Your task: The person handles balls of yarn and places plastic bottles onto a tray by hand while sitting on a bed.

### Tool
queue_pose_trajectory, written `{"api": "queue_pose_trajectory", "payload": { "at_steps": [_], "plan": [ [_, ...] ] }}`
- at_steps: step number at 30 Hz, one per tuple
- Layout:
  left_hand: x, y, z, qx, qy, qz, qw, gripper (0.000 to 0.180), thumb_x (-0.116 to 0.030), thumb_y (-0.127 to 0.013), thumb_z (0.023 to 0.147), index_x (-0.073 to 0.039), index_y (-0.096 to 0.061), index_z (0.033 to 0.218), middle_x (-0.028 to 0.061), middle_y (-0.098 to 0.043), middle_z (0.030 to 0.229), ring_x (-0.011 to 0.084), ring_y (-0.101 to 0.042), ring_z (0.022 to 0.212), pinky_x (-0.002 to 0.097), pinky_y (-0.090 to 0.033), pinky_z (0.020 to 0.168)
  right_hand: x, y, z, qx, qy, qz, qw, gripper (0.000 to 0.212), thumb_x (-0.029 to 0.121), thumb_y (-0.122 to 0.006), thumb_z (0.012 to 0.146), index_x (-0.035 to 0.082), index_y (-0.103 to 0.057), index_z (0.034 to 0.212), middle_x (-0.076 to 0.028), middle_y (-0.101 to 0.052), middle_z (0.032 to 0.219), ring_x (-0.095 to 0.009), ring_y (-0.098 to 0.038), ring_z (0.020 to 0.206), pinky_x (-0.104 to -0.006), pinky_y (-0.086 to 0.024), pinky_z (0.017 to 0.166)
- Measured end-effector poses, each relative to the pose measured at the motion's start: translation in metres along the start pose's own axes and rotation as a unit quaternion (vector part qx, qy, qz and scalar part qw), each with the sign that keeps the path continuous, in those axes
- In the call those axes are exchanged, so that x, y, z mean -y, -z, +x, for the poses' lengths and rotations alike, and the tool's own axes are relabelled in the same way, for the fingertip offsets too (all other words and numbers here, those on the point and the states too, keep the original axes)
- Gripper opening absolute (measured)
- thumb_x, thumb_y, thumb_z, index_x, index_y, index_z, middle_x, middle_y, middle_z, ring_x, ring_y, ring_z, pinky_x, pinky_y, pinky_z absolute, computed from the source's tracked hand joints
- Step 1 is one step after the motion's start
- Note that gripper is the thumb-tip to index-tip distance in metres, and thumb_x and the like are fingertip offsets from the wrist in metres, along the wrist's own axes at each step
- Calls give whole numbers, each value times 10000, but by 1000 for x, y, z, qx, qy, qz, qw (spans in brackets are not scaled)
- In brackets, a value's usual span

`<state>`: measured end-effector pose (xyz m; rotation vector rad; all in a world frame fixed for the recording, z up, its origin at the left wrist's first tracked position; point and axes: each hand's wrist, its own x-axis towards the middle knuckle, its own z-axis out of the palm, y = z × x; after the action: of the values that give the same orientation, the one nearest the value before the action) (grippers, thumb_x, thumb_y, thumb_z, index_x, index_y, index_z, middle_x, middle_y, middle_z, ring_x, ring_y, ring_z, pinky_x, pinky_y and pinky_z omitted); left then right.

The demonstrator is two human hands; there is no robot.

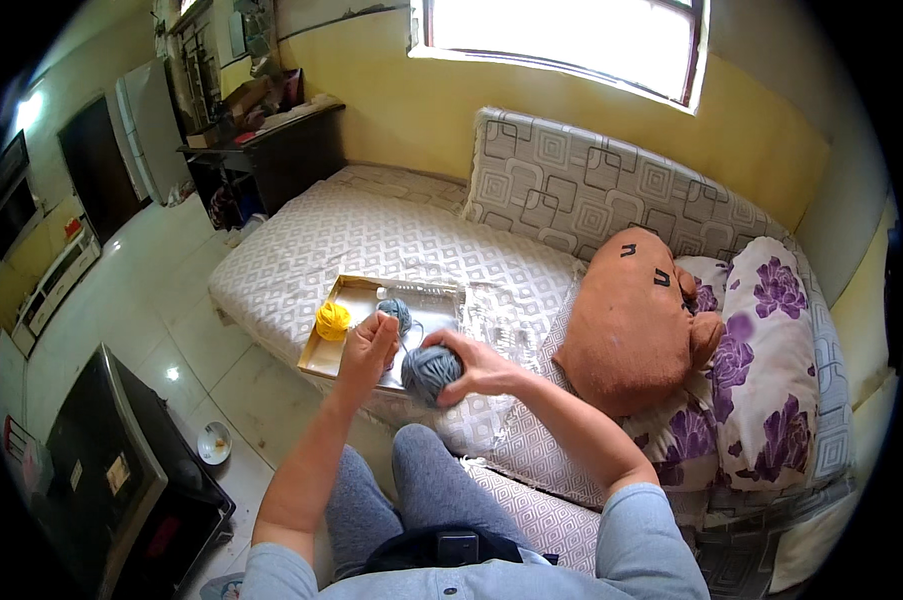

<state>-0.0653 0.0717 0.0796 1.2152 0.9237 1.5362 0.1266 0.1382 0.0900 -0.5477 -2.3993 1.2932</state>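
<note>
My right hand [471,368] is wrapped round a thick grey-blue ball of yarn [431,377], held above the near edge of a shallow tray [318,352]. To its left, my left hand [369,345] is closed in a pinch, and a thin grey yarn strand [405,346] shows between the two hands. What lies inside the left fingers is mostly hidden. A second, smaller grey-blue ball of yarn [395,313] sits in the tray just beyond my left hand. Left of that hand, a yellow ball of yarn [332,321] rests in the tray.
The tray stands on a patterned sofa cover [371,235]. An orange plush cushion [626,325] and a purple-flowered pillow [766,365] lie to the right. On the tiled floor to the left are a black cabinet-like object [106,475] and a small bowl [214,442].
</note>
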Motion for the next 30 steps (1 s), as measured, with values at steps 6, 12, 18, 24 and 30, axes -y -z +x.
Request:
{"api": "queue_pose_trajectory", "payload": {
  "at_steps": [6,12,18,24,30],
  "plan": [
    [44,-14,-15,-18,7,47,999,297,-357,-476,909,-94,-496,773,-60,-479,636,-1,-405,554,165,-306,465,25,9,12,-146,52,386,909,774,177,-718,504,68,-399,1201,-76,-480,1068,-192,-464,1025,-288,-352,915],
    [22,-25,-24,79,47,70,993,254,-312,-516,896,-105,-486,753,-75,-402,601,2,-344,556,168,-268,478,-11,11,13,-229,13,-131,965,717,224,-755,496,48,-454,1122,-128,-514,1024,-235,-508,993,-317,-405,868],
    [15,-15,12,-14,-82,59,995,273,-325,-510,899,-106,-476,741,-84,-388,574,-11,-307,496,169,-240,430,17,8,-11,12,-10,297,955,756,115,-703,474,70,-430,1177,-83,-500,1085,-181,-485,1025,-281,-360,907],
    [41,-33,-12,82,1,72,994,372,-333,-414,937,-96,-435,652,-57,-376,552,19,-278,451,194,-223,406,30,34,17,-321,128,137,928,732,147,-747,521,54,-417,1167,-92,-503,1070,-222,-525,985,-298,-424,848],
    [-2,-24,5,36,-32,143,988,330,-272,-459,925,-100,-452,643,-78,-377,582,10,-301,530,199,-251,453,-1,19,-7,-28,-31,15,999,708,160,-742,490,50,-467,1133,-110,-521,1055,-219,-501,1022,-312,-404,876]
  ]
}}
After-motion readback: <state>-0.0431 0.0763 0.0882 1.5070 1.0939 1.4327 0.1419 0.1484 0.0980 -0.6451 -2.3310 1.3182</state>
